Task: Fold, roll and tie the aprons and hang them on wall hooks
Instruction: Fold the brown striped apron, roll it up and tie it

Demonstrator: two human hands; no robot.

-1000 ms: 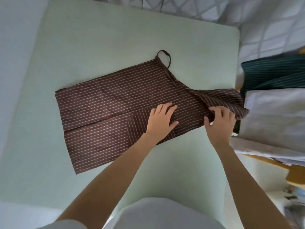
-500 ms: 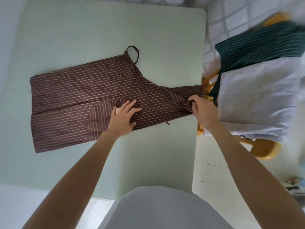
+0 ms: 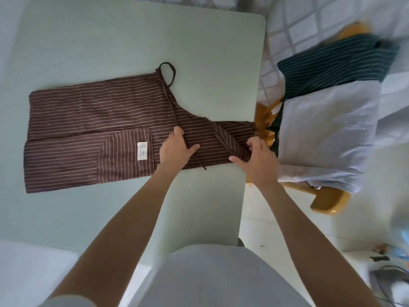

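A brown apron (image 3: 99, 120) with thin pale stripes lies folded lengthwise on the pale green table (image 3: 110, 41). Its pocket with a white label (image 3: 142, 151) faces up, and a dark strap loop (image 3: 167, 72) sticks out at the far edge. A thin tie string (image 3: 174, 116) runs across the cloth toward me. My left hand (image 3: 176, 149) rests on the apron's middle with fingers curled on the string. My right hand (image 3: 257, 160) pinches the narrow bib end at the table's right edge.
A yellow wooden chair (image 3: 327, 202) stands right of the table, holding a dark green striped apron (image 3: 332, 65) and a white folded cloth (image 3: 327, 134). Tiled floor and small blurred items lie at lower right.
My left hand slid right along the apron, uncovering the white label, and its fingers curled onto the string. My right hand stays at the bib end. The camera shifted.
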